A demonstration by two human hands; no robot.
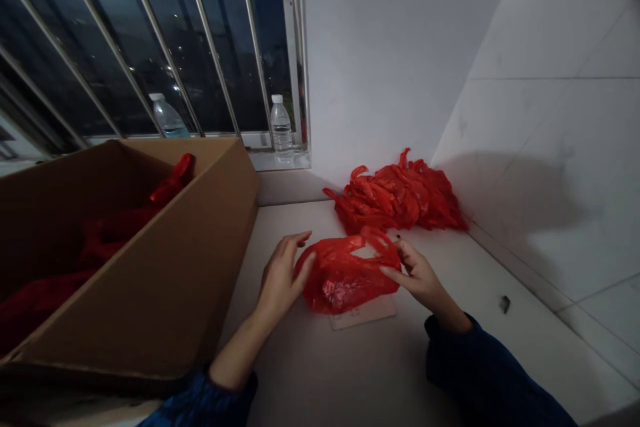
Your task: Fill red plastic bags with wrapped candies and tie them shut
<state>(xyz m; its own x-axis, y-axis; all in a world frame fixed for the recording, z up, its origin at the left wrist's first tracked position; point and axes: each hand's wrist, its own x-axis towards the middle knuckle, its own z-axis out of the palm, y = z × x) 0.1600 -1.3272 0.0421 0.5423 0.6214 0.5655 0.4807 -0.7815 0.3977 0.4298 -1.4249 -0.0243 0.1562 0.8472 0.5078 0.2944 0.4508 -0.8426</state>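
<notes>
A red plastic bag (345,280) lies on the white surface between my hands, its handle loops toward the back right. Something small, pale and crinkled shows through its front; I cannot make out what. My left hand (283,273) is at the bag's left side, fingers and thumb apart, with the thumb against the plastic. On the other side, my right hand (417,273) has its thumb and fingers on the bag's right edge. A flat pale card or sheet (365,313) sits partly hidden under the bag.
Behind the bag is a heap of red plastic bags (400,197) against the wall. A cardboard box (200,227) at left holds more red bags (173,180). Two plastic bottles, one (281,130) beside the other (169,117), stand by the barred window. A small dark spot (505,304) marks the right side.
</notes>
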